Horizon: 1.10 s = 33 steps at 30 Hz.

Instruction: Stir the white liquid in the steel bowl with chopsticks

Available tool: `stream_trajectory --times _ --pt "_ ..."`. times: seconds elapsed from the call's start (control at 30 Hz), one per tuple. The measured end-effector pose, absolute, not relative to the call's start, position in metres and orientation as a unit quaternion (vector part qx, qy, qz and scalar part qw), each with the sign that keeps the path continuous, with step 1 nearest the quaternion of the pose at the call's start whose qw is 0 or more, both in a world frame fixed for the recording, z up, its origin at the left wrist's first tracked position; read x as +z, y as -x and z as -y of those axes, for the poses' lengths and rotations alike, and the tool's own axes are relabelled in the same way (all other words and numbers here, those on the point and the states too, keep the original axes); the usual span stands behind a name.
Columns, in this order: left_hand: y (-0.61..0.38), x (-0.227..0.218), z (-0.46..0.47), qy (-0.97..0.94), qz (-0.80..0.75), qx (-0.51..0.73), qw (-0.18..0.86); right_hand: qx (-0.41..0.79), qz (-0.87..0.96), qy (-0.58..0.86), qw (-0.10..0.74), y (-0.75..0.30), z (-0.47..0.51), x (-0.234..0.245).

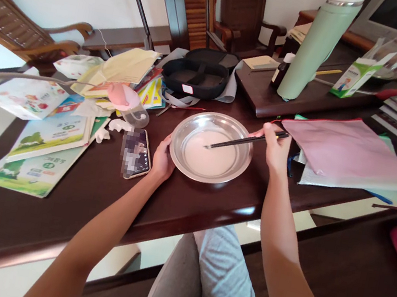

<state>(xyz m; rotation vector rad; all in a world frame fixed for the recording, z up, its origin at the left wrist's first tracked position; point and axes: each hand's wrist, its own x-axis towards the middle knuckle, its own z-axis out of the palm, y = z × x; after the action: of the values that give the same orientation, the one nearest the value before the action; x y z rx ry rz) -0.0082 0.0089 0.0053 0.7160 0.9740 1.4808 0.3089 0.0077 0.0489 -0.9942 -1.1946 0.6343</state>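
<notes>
A round metal bowl [208, 176] stands on the dark table, with a milky white mixture [206, 157] in it. My left hand [163, 159] grips the bowl's left rim, fingers closed along its side. In my right hand [275, 144], to the right of the bowl, is a pair of dark chopsticks [240, 141], held closed between the fingers. They slant down to the left, and their tips, with a little white on them, are over the mixture; whether they touch it I cannot tell. A phone [141, 155] lies just left of my left hand.
Booklets [46, 142], a tissue pack [33, 96] and a pink-topped clear pump [125, 102] lie left. A black case [196, 74] sits behind the bowl. Right are a green flask [316, 49], a medicine bottle [282, 71] and a pink zip pouch [352, 147].
</notes>
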Motion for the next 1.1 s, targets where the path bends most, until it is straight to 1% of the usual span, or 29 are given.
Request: stream_trajectory --times 0.07,0.1,0.2,0.27,0.33,0.43,0.5,0.63,0.7,0.83,0.9,0.97,1.1 --pt "0.008 0.005 -0.009 -0.306 -0.420 0.631 0.576 0.277 0.512 0.435 0.687 -0.310 -0.008 0.047" --pt "0.009 0.005 -0.009 -0.306 -0.421 0.630 0.577 0.286 0.518 0.431 0.682 -0.309 -0.007 0.048" --pt "0.010 0.004 -0.010 -0.303 -0.420 0.629 0.580 0.326 0.564 0.422 0.630 -0.304 -0.003 0.050" --pt "0.010 0.004 -0.010 -0.302 -0.416 0.630 0.583 0.331 0.579 0.421 0.615 -0.302 -0.003 0.052" --pt "0.010 0.004 -0.010 -0.303 -0.411 0.631 0.583 0.310 0.564 0.426 0.636 -0.304 -0.004 0.052" --pt "0.010 0.004 -0.010 -0.305 -0.412 0.631 0.583 0.278 0.516 0.425 0.690 -0.310 -0.007 0.050" --pt "0.011 0.004 -0.010 -0.306 -0.417 0.626 0.583 0.278 0.508 0.418 0.700 -0.310 -0.006 0.050" --pt "0.011 0.004 -0.009 -0.306 -0.420 0.625 0.582 0.327 0.570 0.415 0.629 -0.303 -0.002 0.053" --pt "0.011 0.004 -0.009 -0.306 -0.417 0.626 0.583 0.331 0.583 0.415 0.615 -0.302 -0.003 0.053" --pt "0.010 0.005 -0.009 -0.305 -0.417 0.627 0.584 0.272 0.523 0.442 0.676 -0.310 -0.008 0.048" --pt "0.010 0.005 -0.009 -0.303 -0.420 0.626 0.583 0.266 0.500 0.441 0.696 -0.313 -0.009 0.046" --pt "0.010 0.005 -0.009 -0.302 -0.422 0.626 0.582 0.287 0.521 0.431 0.678 -0.312 -0.007 0.047" --pt "0.010 0.005 -0.010 -0.302 -0.419 0.631 0.579 0.330 0.586 0.420 0.609 -0.304 -0.004 0.051"
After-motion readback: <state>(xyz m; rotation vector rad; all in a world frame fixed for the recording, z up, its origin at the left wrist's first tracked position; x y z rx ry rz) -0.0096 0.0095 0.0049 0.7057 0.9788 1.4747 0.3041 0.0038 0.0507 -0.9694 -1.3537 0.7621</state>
